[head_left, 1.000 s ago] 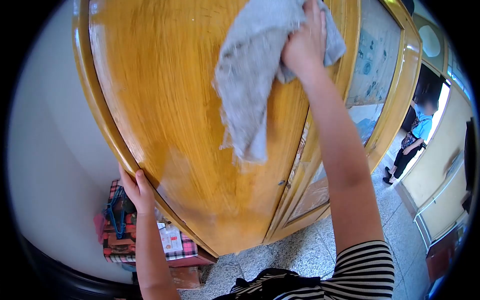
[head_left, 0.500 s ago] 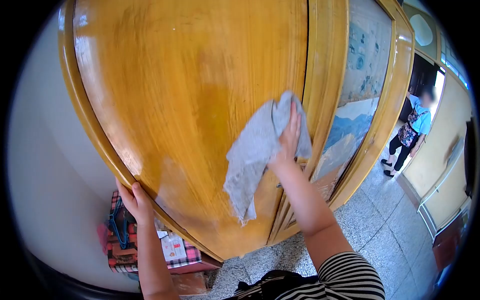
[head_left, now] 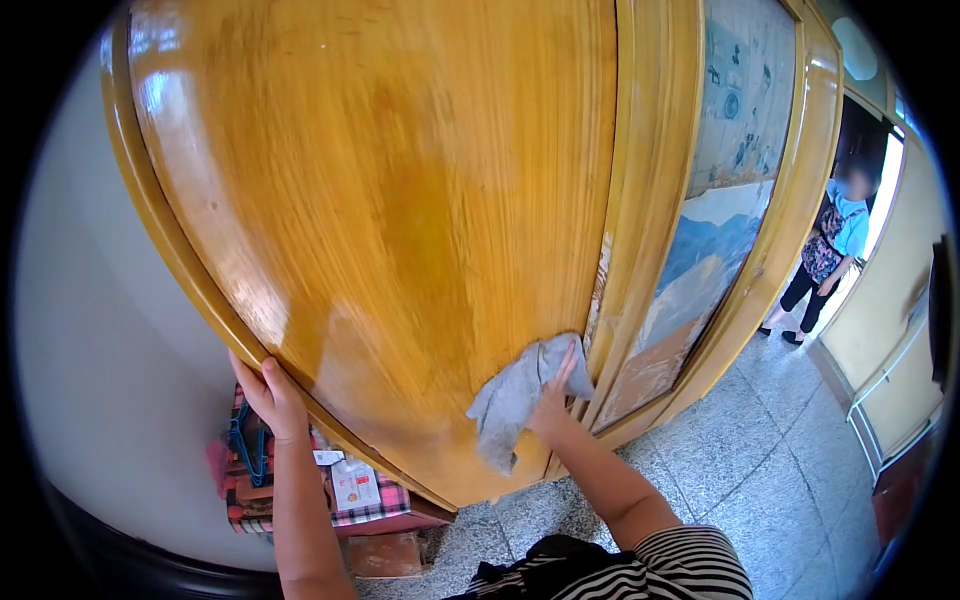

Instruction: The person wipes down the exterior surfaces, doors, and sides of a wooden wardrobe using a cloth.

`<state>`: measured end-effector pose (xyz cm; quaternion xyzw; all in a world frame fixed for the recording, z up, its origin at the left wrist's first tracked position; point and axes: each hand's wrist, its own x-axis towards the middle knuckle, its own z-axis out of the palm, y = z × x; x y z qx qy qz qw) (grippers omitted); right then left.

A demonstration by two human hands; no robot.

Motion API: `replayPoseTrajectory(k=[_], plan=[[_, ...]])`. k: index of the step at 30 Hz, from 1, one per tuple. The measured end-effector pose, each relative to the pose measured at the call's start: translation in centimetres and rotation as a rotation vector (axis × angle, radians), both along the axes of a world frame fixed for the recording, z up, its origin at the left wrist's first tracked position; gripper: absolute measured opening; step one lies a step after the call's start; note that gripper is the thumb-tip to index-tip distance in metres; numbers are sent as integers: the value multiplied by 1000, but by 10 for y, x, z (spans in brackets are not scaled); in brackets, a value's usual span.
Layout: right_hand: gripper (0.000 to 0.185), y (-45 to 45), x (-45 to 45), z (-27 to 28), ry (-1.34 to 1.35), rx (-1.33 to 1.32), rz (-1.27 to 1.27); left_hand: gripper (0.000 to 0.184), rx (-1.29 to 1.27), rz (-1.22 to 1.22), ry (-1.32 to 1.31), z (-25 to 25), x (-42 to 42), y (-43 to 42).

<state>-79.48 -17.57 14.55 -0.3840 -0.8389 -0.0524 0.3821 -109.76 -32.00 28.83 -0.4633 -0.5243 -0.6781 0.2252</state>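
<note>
Toward the lower right corner of the wooden cabinet surface (head_left: 300,180): one grey cloth (head_left: 503,395), crumpled, its loose end hanging toward the bottom edge. Upon it: my right hand (head_left: 550,405), fingers lying straight and holding the cloth against the wood; whether the thumb is pinching a fold, I am not able to tell. Low on the left edge: my left hand (head_left: 270,400), grasping the rounded frame (head_left: 185,250), thumb to the front, and, I am judging, steadying my reach. Near the right edge: one seam (head_left: 617,120), bearing a worn strip (head_left: 601,280) just above the cloth, which I am rating the likeliest place to snag threads. Mid-surface: one darker patch (head_left: 420,220); damp or stain, I am not able to tell. Points of good handling, as I am judging them: cloth opened flatter, so that its loose end is also bearing on the wood; pressure spread under the whole palm; strokes following the grain; a lighter touch beside the worn strip; a folded edge for the corner.
</note>
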Motion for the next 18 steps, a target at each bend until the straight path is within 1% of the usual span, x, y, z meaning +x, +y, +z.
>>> replayPoseTrajectory(k=[2, 4, 6, 7, 8, 9, 10, 11, 14, 15, 17, 18], plan=[[67, 18, 2, 35, 15, 163, 23, 47, 0, -6, -2, 1, 1, 1], [63, 30, -2, 94, 100, 211, -25, 48, -2, 24, -3, 0, 1, 1], [59, 36, -8, 160, 144, 261, -131, 48, 0, 10, -5, 0, -2, 0], [59, 36, -7, 188, 181, 339, -96, 48, 3, 0, -7, -1, -3, 1], [58, 36, -7, 208, 218, 415, -60, 48, -3, -1, -9, -2, -3, 1], [58, 35, -10, 221, 217, 410, -60, 48, 7, 3, -15, -3, -4, 2], [59, 35, -14, 230, 278, 399, -72, 48, 15, 8, -19, -4, -4, 2], [60, 35, -16, 232, 341, 388, -84, 48, 8, 12, -18, -4, -3, 2], [64, 33, -19, 205, 329, 303, -119, 48, 22, 36, -8, -3, -2, 2], [64, 31, -22, 183, 410, 264, -45, 48, 16, 24, -12, -3, -2, 2], [62, 34, -30, 119, 331, 193, -41, 48, 14, 13, -17, -1, -1, 2], [60, 33, -30, 85, 169, 158, -109, 47, -6, 33, -5, 1, 1, 1]])
